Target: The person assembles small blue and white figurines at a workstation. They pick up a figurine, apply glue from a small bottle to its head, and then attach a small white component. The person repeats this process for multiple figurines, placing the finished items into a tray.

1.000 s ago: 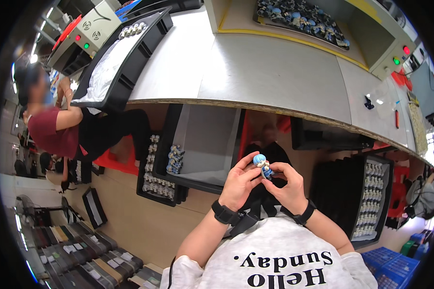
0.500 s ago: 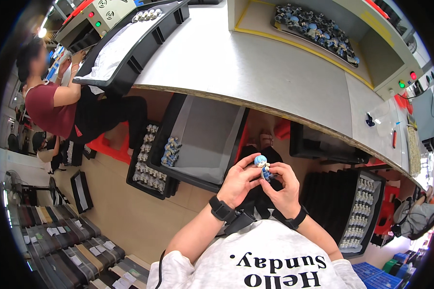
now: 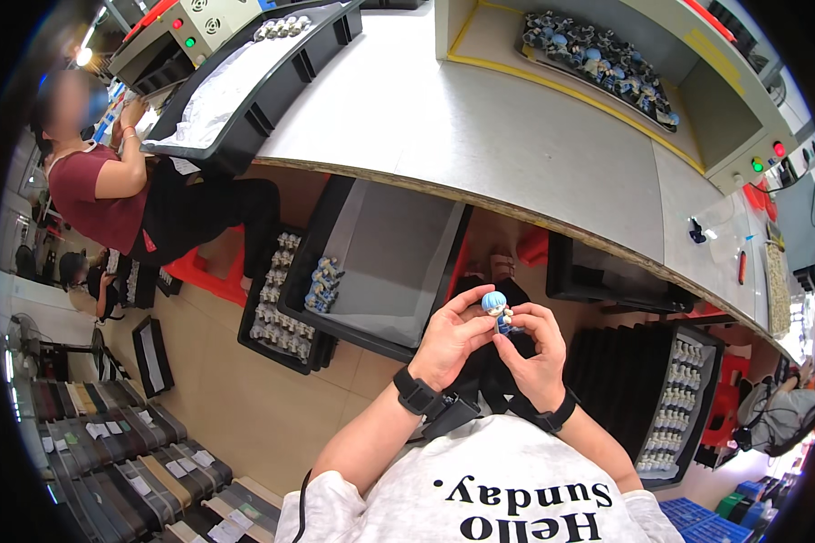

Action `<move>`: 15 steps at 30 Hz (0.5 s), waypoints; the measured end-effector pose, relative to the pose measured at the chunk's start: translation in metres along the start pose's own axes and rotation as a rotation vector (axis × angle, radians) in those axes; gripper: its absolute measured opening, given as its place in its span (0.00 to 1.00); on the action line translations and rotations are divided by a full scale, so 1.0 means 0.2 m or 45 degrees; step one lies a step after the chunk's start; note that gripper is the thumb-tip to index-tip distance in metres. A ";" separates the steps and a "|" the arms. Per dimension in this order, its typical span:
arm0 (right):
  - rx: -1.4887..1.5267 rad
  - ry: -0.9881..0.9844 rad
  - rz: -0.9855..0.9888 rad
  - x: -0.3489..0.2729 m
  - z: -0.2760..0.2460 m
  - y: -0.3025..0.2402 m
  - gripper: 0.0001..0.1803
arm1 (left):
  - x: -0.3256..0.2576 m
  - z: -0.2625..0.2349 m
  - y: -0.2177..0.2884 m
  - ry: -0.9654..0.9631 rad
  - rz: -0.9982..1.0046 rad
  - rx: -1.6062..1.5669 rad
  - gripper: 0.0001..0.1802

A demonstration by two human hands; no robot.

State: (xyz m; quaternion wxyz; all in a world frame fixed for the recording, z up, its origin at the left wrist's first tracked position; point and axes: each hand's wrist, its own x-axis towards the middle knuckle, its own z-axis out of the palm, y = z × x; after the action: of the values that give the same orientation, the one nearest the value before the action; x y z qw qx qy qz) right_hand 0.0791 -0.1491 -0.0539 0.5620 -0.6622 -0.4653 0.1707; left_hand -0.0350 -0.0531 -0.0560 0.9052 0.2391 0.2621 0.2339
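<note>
Compared with half a second ago, the small toy figure (image 3: 494,303) is turned a little in the fingers, and less of its blue lower body shows between the thumbs. Against the first frame, the view has shifted too: the workbench (image 3: 507,122) and the grey box (image 3: 753,136) on it sit further right. At the far left, the co-worker (image 3: 100,201) has a hand raised higher than half a second ago.

The toy is between both hands, at the fingertips rather than in either palm, its blue-haired head uppermost. The left hand (image 3: 444,344) pinches it from the left, thumb and forefinger close together. The right hand (image 3: 538,357) is narrowed on it from the right, with its thumb just below. Both hands are above the person's lap, near a black tray (image 3: 394,258), where more blue figures (image 3: 322,285) lie at the left end.
</note>
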 end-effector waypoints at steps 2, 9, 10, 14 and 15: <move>0.025 -0.019 0.007 0.00 0.00 0.01 0.14 | 0.00 0.01 0.00 0.008 0.001 0.007 0.22; 0.133 -0.006 0.077 0.01 0.01 0.00 0.13 | 0.00 0.00 0.00 0.051 -0.102 -0.036 0.21; 0.130 -0.010 0.079 0.01 0.01 0.01 0.13 | 0.00 0.00 0.00 0.057 -0.115 -0.036 0.21; 0.162 -0.029 0.074 0.01 0.00 0.02 0.14 | -0.01 0.00 0.01 0.054 -0.111 -0.020 0.20; 0.158 -0.037 0.063 0.01 0.00 0.02 0.14 | -0.01 0.00 0.01 0.050 -0.103 -0.023 0.20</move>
State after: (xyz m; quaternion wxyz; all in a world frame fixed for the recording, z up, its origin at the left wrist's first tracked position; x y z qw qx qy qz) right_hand 0.0811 -0.1474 -0.0563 0.5907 -0.6349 -0.4454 0.2229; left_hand -0.0366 -0.0525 -0.0540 0.9107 0.2156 0.2871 0.2041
